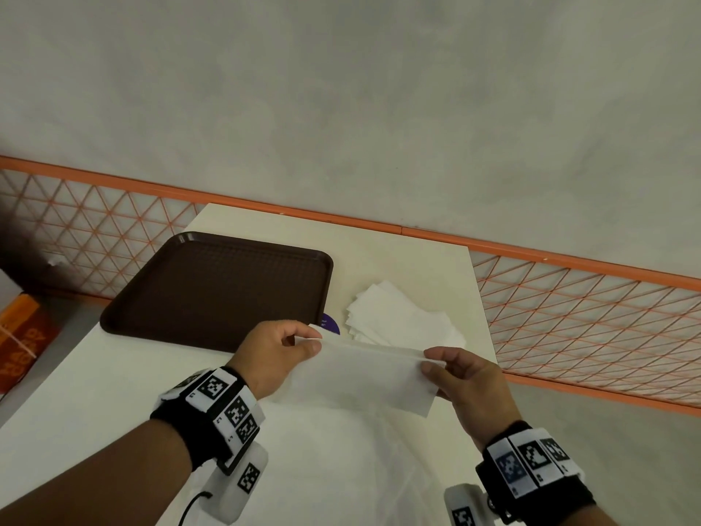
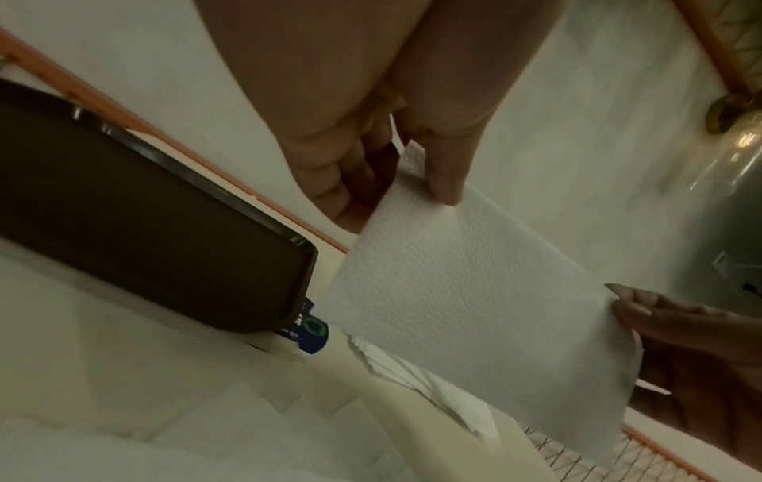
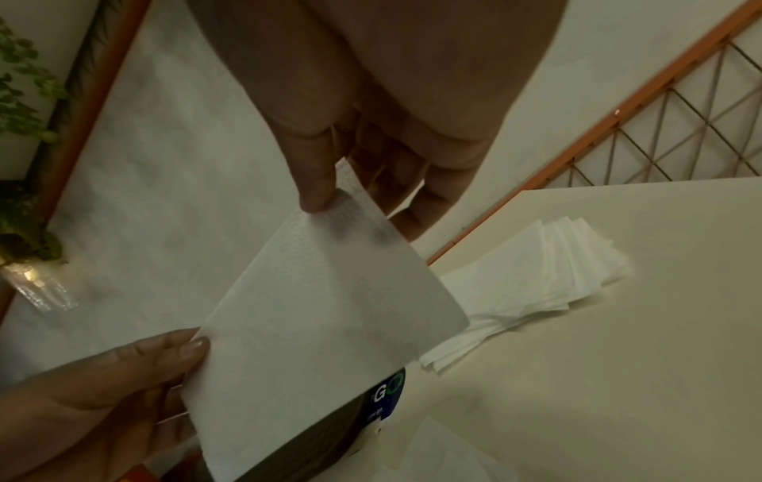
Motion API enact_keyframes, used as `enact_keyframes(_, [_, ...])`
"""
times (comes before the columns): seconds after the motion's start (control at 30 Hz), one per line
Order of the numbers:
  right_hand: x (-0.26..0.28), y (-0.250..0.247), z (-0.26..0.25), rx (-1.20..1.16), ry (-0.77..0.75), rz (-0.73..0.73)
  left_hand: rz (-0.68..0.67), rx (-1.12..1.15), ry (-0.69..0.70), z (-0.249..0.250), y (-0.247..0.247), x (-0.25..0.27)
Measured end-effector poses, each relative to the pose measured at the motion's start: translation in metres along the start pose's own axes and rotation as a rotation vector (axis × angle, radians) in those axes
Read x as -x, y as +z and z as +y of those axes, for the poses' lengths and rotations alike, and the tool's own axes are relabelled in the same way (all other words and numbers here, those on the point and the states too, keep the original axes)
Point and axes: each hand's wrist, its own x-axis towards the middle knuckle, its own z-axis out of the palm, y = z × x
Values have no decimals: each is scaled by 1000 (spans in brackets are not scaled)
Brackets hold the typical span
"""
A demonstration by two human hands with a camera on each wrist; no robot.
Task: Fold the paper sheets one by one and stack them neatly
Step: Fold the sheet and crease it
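A white embossed paper sheet (image 1: pixel 364 377) hangs in the air above the table, held by its top edge. My left hand (image 1: pixel 309 341) pinches its top left corner between thumb and fingers. My right hand (image 1: pixel 430 364) pinches the top right corner. The same sheet (image 2: pixel 474 309) fills the left wrist view, and in the right wrist view the sheet (image 3: pixel 321 342) hangs from my thumb. A loose pile of white paper sheets (image 1: pixel 402 317) lies on the table behind the held sheet, also seen as the pile (image 3: pixel 548 277) fanned out.
A dark brown tray (image 1: pixel 216 290) sits at the table's far left. A round purple sticker (image 1: pixel 329 323) shows beside the tray. The cream table (image 1: pixel 113 392) stands by an orange mesh railing (image 1: pixel 588 317). An orange box (image 1: pixel 21 336) is at the left.
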Motion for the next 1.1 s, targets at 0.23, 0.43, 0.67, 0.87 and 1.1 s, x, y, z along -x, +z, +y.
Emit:
enact_keyframes(0.23, [-5, -10, 0, 510, -88, 49, 21, -224, 185, 7, -1, -3])
enact_keyframes(0.43, [-2, 14, -15, 908, -298, -283, -101, -361, 397, 30, 11, -3])
enact_keyframes(0.67, [-12, 18, -32, 1108, -412, -395, -134, -378, 358, 30, -2, -5])
enact_keyframes(0.87, [-15, 45, -46, 1463, -438, -528, -288, -980, 492, 47, 24, -3])
enact_keyframes(1.1, [-15, 26, -53, 1408, -423, -554, -365, -1097, 407, 45, 16, -17])
